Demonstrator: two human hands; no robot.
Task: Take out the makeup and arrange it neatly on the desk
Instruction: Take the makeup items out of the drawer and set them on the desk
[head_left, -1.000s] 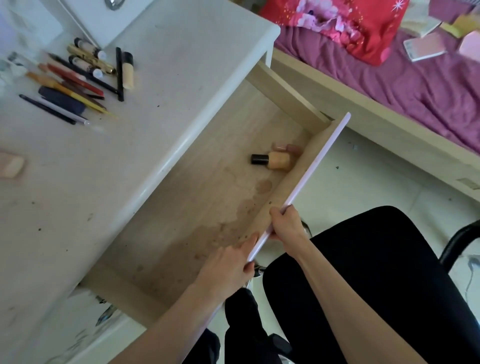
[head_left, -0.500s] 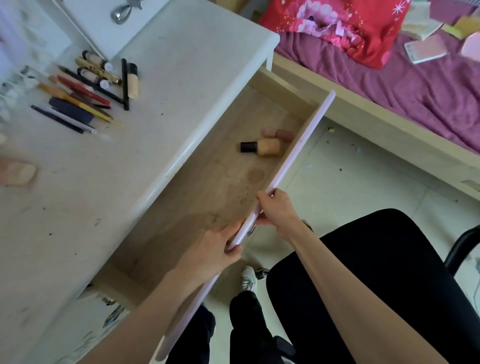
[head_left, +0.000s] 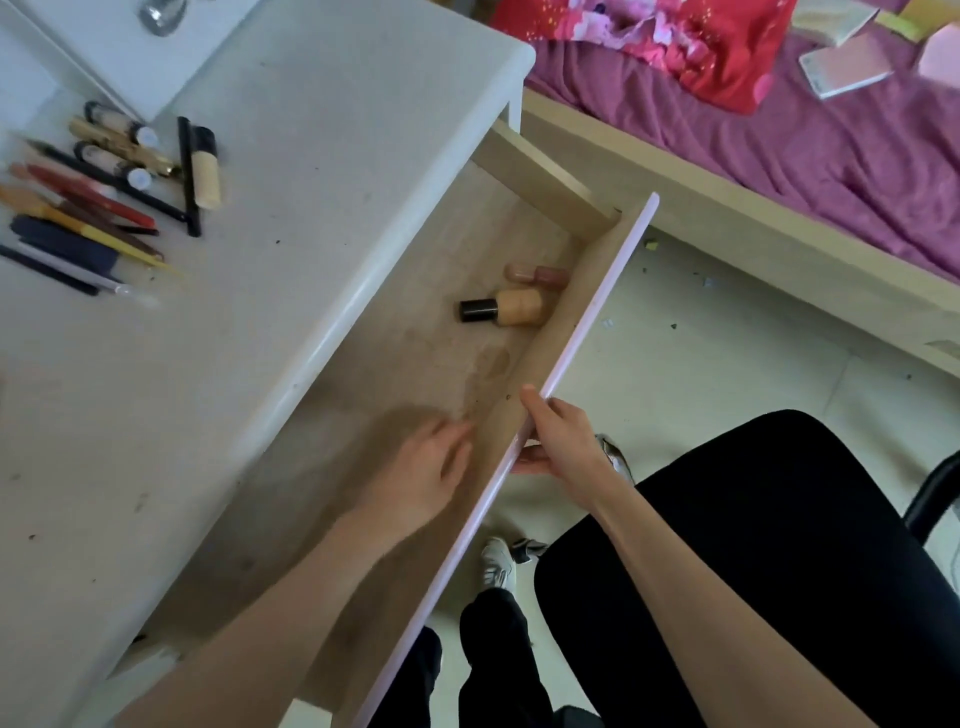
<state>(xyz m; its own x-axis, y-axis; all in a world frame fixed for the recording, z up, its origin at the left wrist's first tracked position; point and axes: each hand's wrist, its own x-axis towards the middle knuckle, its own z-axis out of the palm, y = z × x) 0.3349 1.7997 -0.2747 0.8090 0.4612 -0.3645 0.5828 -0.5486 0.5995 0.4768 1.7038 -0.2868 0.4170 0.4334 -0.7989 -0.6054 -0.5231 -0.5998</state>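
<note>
Both forearms bare to the frame edge, no sleeves, watch or rings visible on left hand (head_left: 421, 467) or right hand (head_left: 563, 447). Left hand motion-blurred, detail unclear. Black trousers (head_left: 498, 670) on the legs. White sneaker (head_left: 496, 564) with dark markings on one foot.

Bed with light wooden frame (head_left: 727, 218), covered by a rumpled purple sheet (head_left: 831, 156); red floral fabric (head_left: 691, 36) laid at its upper end, a pale pink flat case (head_left: 844, 65) set beside it. Black swivel chair (head_left: 779, 545) placed on a pale tiled floor (head_left: 701, 364) strewn with small scraps.
</note>
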